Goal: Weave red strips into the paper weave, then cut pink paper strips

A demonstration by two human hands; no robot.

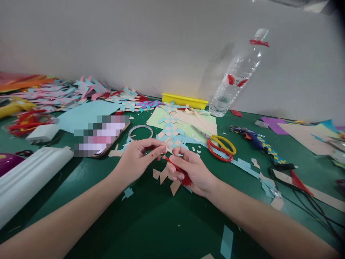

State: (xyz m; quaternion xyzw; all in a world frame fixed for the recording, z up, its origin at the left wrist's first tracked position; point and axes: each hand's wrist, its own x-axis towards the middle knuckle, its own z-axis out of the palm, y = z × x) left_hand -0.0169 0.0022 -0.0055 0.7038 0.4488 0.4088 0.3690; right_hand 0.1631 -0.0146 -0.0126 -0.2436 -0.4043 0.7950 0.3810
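Over the near middle of the table, my right hand (192, 165) is closed around a red tassel (185, 178). The tassel's strands hang out below its fingers, and its thin top end points toward my left hand (138, 156). That hand is in a pinch, thumb against forefinger, close to the tassel's top; what sits between the fingertips is too small to make out. Just beyond both hands lies a woven strip of blue and cream paper (170, 126). Cut cream paper pieces (175, 187) lie beneath the right hand.
Scissors (219, 144) with red and yellow handles lie right of the hands. A tape ring (140, 133) and a phone (104, 138) are to the left. A water bottle (234, 81) leans near the wall by a yellow tray (184, 101). Paper strips (54, 94) pile up far left.
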